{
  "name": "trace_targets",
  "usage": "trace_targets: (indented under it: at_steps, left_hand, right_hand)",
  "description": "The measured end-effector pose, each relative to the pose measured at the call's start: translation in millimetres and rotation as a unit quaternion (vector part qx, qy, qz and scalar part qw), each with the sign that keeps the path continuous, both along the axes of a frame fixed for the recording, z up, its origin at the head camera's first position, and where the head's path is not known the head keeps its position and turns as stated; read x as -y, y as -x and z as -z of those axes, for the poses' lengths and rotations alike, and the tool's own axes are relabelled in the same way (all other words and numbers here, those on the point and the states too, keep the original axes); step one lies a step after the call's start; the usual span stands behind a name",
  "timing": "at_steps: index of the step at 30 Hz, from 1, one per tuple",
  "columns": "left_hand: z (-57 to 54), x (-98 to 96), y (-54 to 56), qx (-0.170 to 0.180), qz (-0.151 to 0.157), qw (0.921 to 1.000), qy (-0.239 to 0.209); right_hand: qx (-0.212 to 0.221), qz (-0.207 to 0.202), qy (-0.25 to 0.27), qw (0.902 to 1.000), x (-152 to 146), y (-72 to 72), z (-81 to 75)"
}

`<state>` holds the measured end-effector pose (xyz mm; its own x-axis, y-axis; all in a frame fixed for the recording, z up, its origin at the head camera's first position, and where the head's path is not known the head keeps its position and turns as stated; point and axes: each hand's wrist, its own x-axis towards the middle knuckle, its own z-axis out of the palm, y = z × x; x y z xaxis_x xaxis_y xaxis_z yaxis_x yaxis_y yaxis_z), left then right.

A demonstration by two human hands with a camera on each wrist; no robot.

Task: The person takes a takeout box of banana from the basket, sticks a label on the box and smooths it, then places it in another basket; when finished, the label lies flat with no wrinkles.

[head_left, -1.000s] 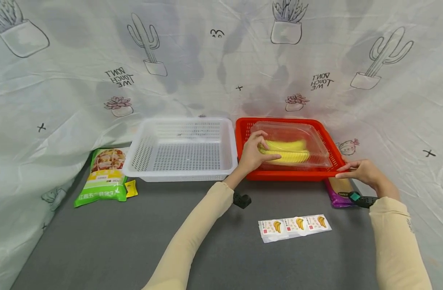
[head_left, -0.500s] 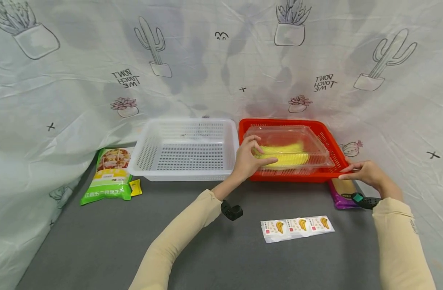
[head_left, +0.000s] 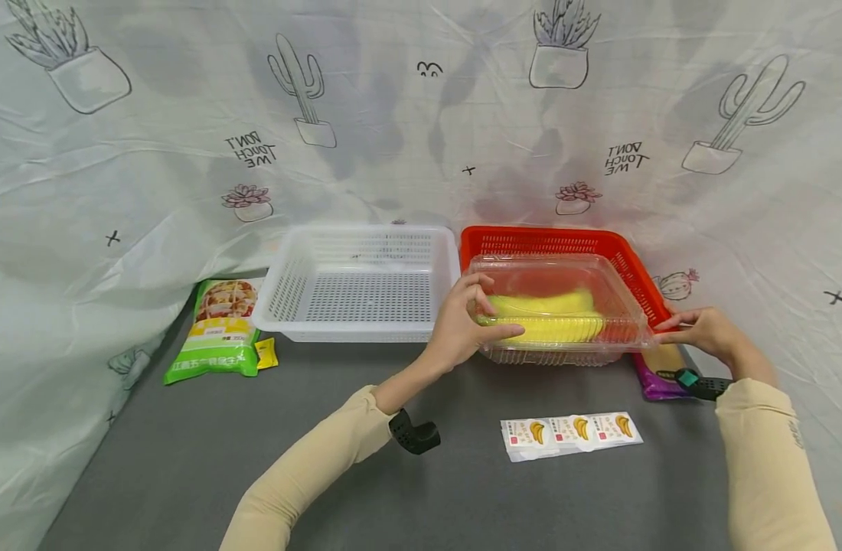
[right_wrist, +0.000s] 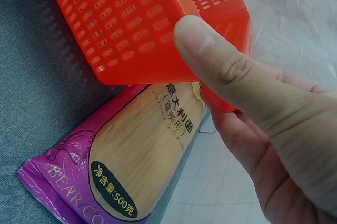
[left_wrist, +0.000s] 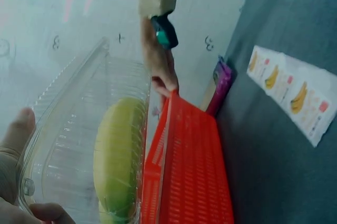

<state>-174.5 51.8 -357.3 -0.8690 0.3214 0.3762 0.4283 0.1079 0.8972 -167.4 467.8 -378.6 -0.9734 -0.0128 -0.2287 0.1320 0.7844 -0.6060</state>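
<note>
My left hand [head_left: 458,321] grips the left end of a clear plastic clamshell box [head_left: 541,269], thumb and fingers at its edge. Yellow bananas [head_left: 548,325] show through the plastic. In the head view the box overlaps the front of the red basket [head_left: 638,279]; the left wrist view shows it raised beside the basket wall [left_wrist: 195,166]. My right hand [head_left: 710,337] pinches the basket's front right corner, its thumb [right_wrist: 202,45] lying over the rim in the right wrist view. Below that corner lies a purple spaghetti packet [right_wrist: 142,150], partly under the basket.
To the left of the red basket stands a white perforated basket [head_left: 359,334]. A green food bag [head_left: 214,337] and a small yellow packet [head_left: 266,353] lie beside it. A strip of banana-print labels [head_left: 572,436] rests on the grey table nearer me.
My left hand has drawn the box of bananas towards me, from inside the red basket out over its front rim. My right hand keeps its hold on the basket corner.
</note>
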Motion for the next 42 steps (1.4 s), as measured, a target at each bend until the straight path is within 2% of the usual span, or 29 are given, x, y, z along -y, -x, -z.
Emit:
trace_targets:
  at_steps: [6, 15, 24, 31, 33, 38, 42]
  left_hand:
    - [2.3, 17.5, -24.1, 0.0, 0.017, 0.9998, 0.005]
    - [13.5, 38.6, -57.2, 0.008, 0.041, 0.9989, -0.02]
    - [20.9, 53.8, -79.2, 0.012, 0.039, 0.9988, -0.026]
    - [13.3, 65.3, -96.3, 0.003, 0.037, 0.9988, -0.031]
    - [20.3, 69.2, -98.1, 0.0, 0.04, 0.9986, -0.034]
    - [51.1, 81.0, -96.6, -0.01, 0.044, 0.9984, -0.034]
    - [62.5, 91.2, -99.4, -0.019, 0.036, 0.999, -0.018]
  right_hand:
    - [0.008, 0.011, -0.006, 0.9999, 0, 0.8, 3.6]
    - [0.002, 0.001, -0.001, 1.0, -5, -0.6, 1.4]
    - [0.0, 0.012, -0.019, 0.9997, -6, -0.2, 1.8]
    - [0.016, 0.015, -0.01, 0.9997, -4, 1.2, 1.0]
    - [0.018, 0.015, -0.009, 0.9997, -3, 1.5, 0.6]
    - [0.023, 0.012, 0.001, 0.9997, -2, 2.1, -0.6]
    - [0.032, 0.01, 0.013, 0.9994, -2, 2.1, -0.5]
